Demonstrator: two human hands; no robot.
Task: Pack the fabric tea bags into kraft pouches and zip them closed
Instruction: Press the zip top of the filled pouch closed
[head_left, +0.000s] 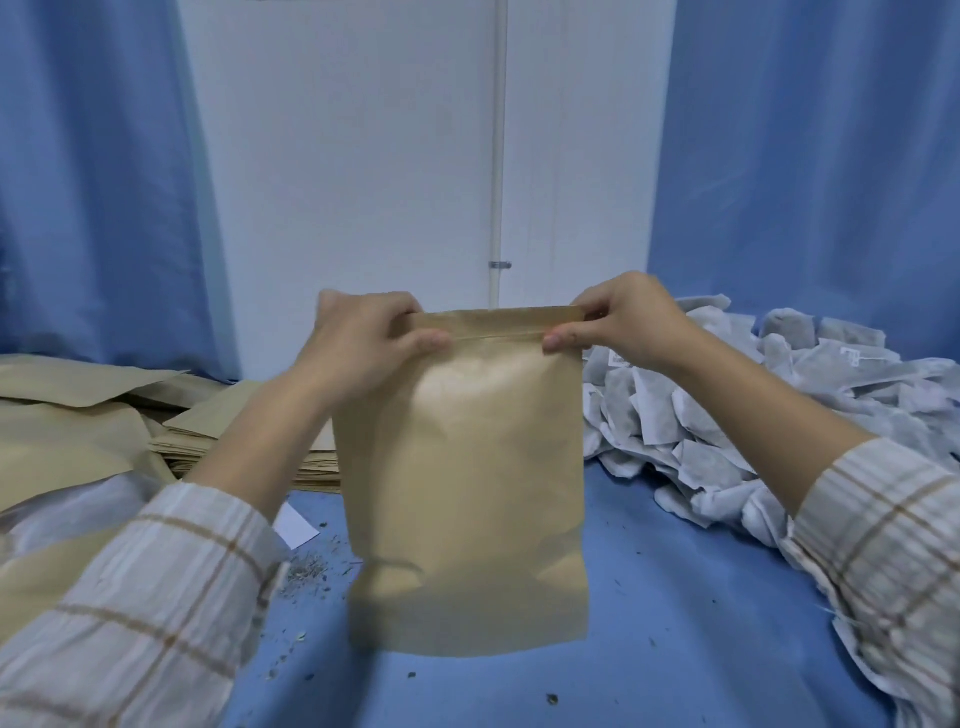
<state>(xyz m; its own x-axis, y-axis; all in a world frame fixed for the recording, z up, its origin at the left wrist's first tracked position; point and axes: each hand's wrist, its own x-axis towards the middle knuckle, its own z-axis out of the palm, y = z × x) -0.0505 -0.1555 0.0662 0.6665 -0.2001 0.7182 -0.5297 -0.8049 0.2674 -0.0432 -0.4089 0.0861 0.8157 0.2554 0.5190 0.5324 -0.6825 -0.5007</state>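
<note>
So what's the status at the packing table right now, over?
Left hand and right hand pinching top corners of the kraft pouch, upright on the blue table. Tea bags heaped right, spare pouches left. Nothing in the way.

kraft pouch (462, 467) upright, table centre, top closed | tea bags (727, 415) white, piled right

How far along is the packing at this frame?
Done: no finished pouches can be identified. In hand: the left hand and right hand pinch the top corners of an upright kraft pouch along its zip strip. Left: the tea bag pile and the flat pouch stack.
</note>
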